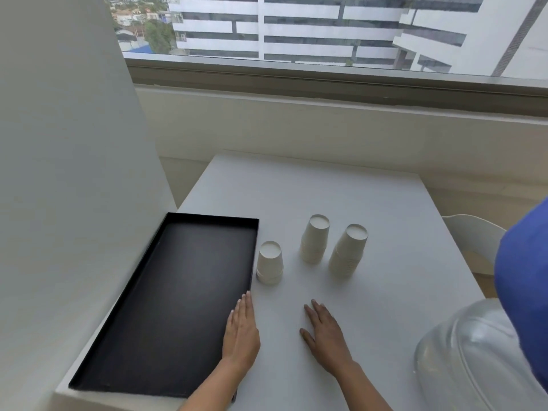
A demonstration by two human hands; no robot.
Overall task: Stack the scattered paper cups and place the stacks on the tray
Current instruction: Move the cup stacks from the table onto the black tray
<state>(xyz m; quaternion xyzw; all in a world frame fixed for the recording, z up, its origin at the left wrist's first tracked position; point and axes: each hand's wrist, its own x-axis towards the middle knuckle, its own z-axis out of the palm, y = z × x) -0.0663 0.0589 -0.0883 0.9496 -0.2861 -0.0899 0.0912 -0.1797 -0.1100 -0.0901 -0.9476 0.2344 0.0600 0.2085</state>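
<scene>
Two hands lie flat and idle near the tabletop's near edge, neither holding anything: the left hand (240,330) rests palm down on the right rim of the black tray (166,307), fingers straight and pressed together, probably steadying it or simply parked; the right hand (323,336) rests on the bare tabletop (370,203) just to the right, fingers slightly spread, thumb out. Both forearms run off the lower edge, so sleeves and elbows cannot be seen. The tray fills the tabletop's left side, its long edge along the left border, nothing in it yet. Beyond the hands, toward the middle, stand three upside-down stacks of paper cups: the short stack (269,262) just beside the tray's right rim, perhaps touching it (the gap is too small to judge); the middle stack (315,238) farther back; the right stack (348,250) close beside that one, apart from it. No loose cup shows, so the stacking looks done and the move onto the tray is what remains; the short stack sits handiest for it. Cup counts per stack cannot be read, the rims blur together. At the near right corner a clear plastic dome (462,357) is cut off, with a blue shape (522,277) beside it whose nature I cannot tell. A white chair (474,235) shows past the right edge; a window (326,31) lies beyond.
</scene>
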